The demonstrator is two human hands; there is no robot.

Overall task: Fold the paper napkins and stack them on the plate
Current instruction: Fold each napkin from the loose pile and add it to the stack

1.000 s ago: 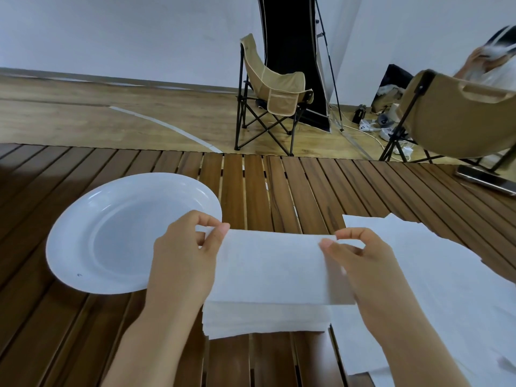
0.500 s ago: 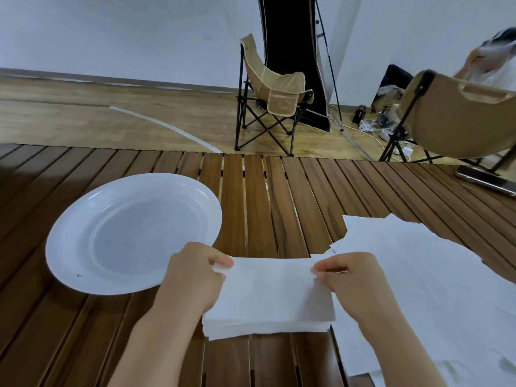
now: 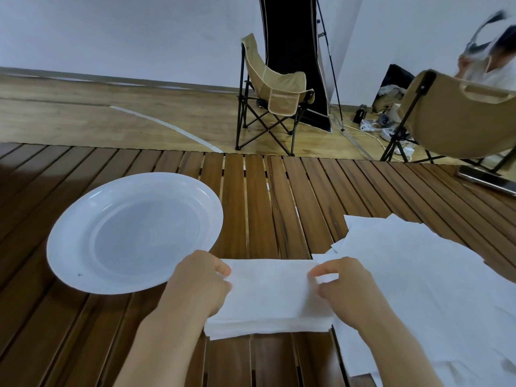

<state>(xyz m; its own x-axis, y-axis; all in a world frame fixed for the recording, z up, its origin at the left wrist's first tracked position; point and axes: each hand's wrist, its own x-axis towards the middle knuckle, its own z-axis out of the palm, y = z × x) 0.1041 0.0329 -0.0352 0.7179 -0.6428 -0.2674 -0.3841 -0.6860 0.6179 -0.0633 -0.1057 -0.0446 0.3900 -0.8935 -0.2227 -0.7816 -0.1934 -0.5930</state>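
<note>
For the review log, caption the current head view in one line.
Both hands, left hand and right hand, pinch folded napkin beside empty plate.

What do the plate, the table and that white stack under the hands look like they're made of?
Plate: glossy white, probably plastic or glazed ceramic; soft sheen on the rim.
Table: brown wood-grain slats with gaps, satin finish.
Folded stack: matte, soft tissue paper; thin layered edges show.

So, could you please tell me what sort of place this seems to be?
Probably an indoor studio or recording room with camping furniture: a slatted wooden table, folding camp chairs, and a black backdrop stand against bare white walls.
</note>
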